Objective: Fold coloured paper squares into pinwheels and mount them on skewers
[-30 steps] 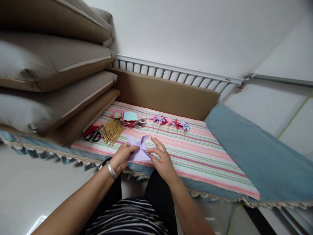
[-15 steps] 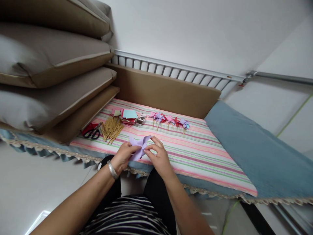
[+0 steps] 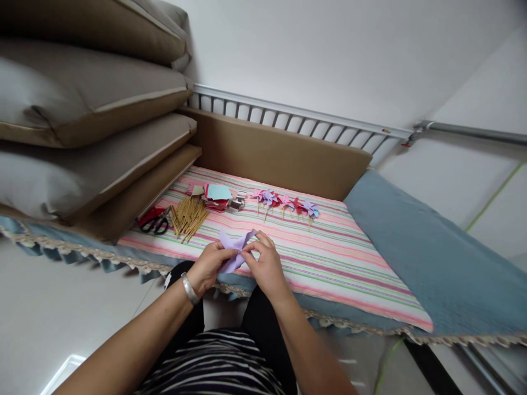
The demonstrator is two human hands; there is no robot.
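Note:
A light purple paper pinwheel, its corners folded toward the middle, is held just above the near edge of the striped cloth. My left hand grips its left side, thumb pressed at the centre. Thumb and forefinger of my right hand pinch it at the centre from the right. The fingers partly hide the folds. Beyond my hands, a bundle of thin wooden sticks lies beside black-handled scissors. Several finished pinwheels on sticks in pink, red and purple lie in a row farther back.
Stacked coloured paper sheets lie behind the sticks, with small silvery pieces at their right. Large grey-brown cushions are piled at the left. A brown padded board stands at the back before a metal rail.
Both hands keep hold of the purple pinwheel. It tilts slightly, and its folded corners sit a little closer to the centre under my fingers.

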